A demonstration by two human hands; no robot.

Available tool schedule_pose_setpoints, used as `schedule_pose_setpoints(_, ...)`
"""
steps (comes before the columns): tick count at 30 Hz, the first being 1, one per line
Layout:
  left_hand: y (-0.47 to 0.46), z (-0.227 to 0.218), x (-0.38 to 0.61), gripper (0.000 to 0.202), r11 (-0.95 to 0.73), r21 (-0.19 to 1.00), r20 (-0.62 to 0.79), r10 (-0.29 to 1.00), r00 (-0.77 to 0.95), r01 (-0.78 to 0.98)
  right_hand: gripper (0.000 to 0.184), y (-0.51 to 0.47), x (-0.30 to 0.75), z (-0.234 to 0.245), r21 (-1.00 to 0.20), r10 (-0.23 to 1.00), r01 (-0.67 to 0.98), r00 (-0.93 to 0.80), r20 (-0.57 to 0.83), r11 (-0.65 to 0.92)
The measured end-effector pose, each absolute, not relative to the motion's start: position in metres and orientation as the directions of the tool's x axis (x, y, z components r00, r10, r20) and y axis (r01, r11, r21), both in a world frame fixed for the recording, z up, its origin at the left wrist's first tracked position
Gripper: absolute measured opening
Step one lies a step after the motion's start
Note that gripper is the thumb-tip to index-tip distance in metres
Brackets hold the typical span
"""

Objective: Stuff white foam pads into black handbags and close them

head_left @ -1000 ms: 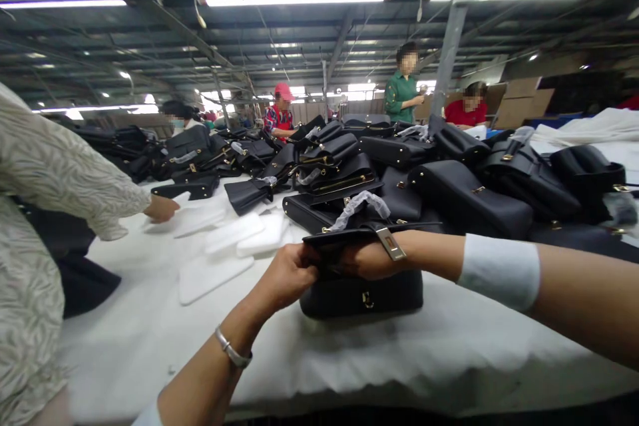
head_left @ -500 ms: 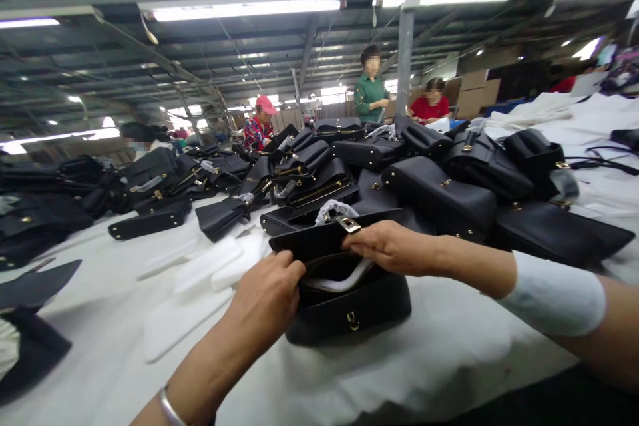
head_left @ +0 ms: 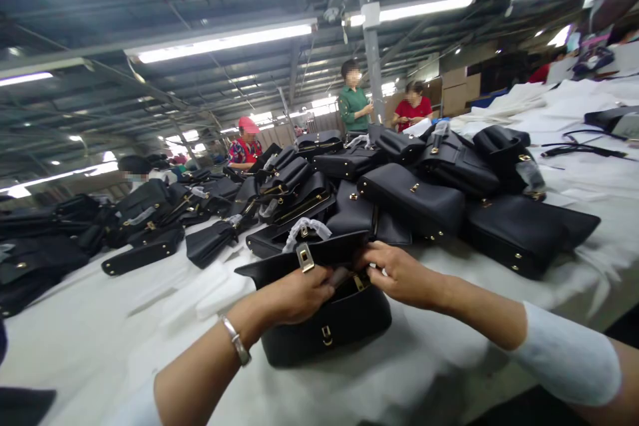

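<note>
A black handbag (head_left: 329, 323) with gold clasps stands on the white table cover (head_left: 100, 339) right in front of me. My left hand (head_left: 294, 294) reaches into its open top under the raised flap (head_left: 279, 261), fingers curled on the bag's mouth. My right hand (head_left: 399, 273) grips the bag's upper edge at the right, next to a gold fitting. A silver bracelet sits on my left wrist and a white sleeve band on my right forearm.
A big heap of black handbags (head_left: 409, 193) lies just behind the bag and runs left along the table. White foam pads (head_left: 219, 289) lie to the left. Several other people (head_left: 354, 103) work at the far side, by a steel pillar (head_left: 372, 46).
My left hand has slid further into the bag's opening and the right has shifted to the bag's edge. The view has swung right; the bag now sits lower left.
</note>
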State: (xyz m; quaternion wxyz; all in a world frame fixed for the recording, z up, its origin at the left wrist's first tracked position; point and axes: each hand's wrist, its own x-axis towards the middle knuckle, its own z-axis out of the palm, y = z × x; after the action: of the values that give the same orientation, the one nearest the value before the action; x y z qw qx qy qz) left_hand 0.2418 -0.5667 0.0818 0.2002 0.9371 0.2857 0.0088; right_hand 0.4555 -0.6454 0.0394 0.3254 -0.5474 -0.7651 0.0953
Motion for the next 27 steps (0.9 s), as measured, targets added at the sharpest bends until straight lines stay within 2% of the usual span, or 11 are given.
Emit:
schedule_pose_setpoints(4, -0.561, 0.079, 0.244, 0.031, -0.794, 0.429, 0.016, 0.484, 0.875, 0.431, 0.026, -0.65, 0.459, 0.045, -0.427, 0.957, 0.88, -0.094, 0.274, 0.209)
schedule_pose_setpoints(7, -0.559, 0.08, 0.246, 0.033, -0.795, 0.454, 0.009, 0.456, 0.89, 0.402, 0.024, -0.645, 0.463, 0.06, -0.376, 0.984, 0.914, -0.108, 0.142, 0.154)
schedule_pose_setpoints(11, -0.554, 0.081, 0.249, 0.028, -0.802, 0.425, -0.075, 0.432, 0.899, 0.421, 0.019, -0.631, 0.464, 0.078, -0.456, 0.968, 0.883, -0.198, -0.152, 0.109)
schedule_pose_setpoints(14, -0.55, 0.077, 0.251, 0.028, -0.782, 0.425, -0.129, 0.447, 0.885, 0.456, 0.016, -0.625, 0.459, 0.081, -0.553, 0.947, 0.833, -0.192, -0.256, 0.02)
schedule_pose_setpoints(16, -0.549, 0.076, 0.252, 0.033, -0.771, 0.415, -0.165, 0.458, 0.874, 0.482, 0.016, -0.625, 0.454, 0.078, -0.559, 0.961, 0.829, -0.153, -0.232, -0.003)
schedule_pose_setpoints(19, -0.548, 0.077, 0.254, 0.037, -0.78, 0.406, -0.166, 0.449, 0.878, 0.476, 0.014, -0.63, 0.45, 0.071, -0.419, 0.992, 0.907, -0.093, -0.087, 0.048)
schedule_pose_setpoints(21, -0.549, 0.081, 0.256, 0.038, -0.813, 0.393, -0.161, 0.399, 0.903, 0.429, 0.011, -0.634, 0.45, 0.065, -0.35, 0.994, 0.931, -0.105, 0.012, 0.102)
schedule_pose_setpoints(24, -0.552, 0.087, 0.261, 0.032, -0.885, 0.267, -0.201, 0.336, 0.92, 0.382, 0.012, -0.639, 0.451, 0.055, -0.402, 0.987, 0.902, -0.138, 0.084, 0.16)
schedule_pose_setpoints(27, -0.558, 0.091, 0.273, 0.024, -0.888, 0.097, -0.297, 0.405, 0.865, 0.449, 0.013, -0.642, 0.453, 0.046, -0.464, 0.974, 0.859, -0.159, 0.164, 0.218)
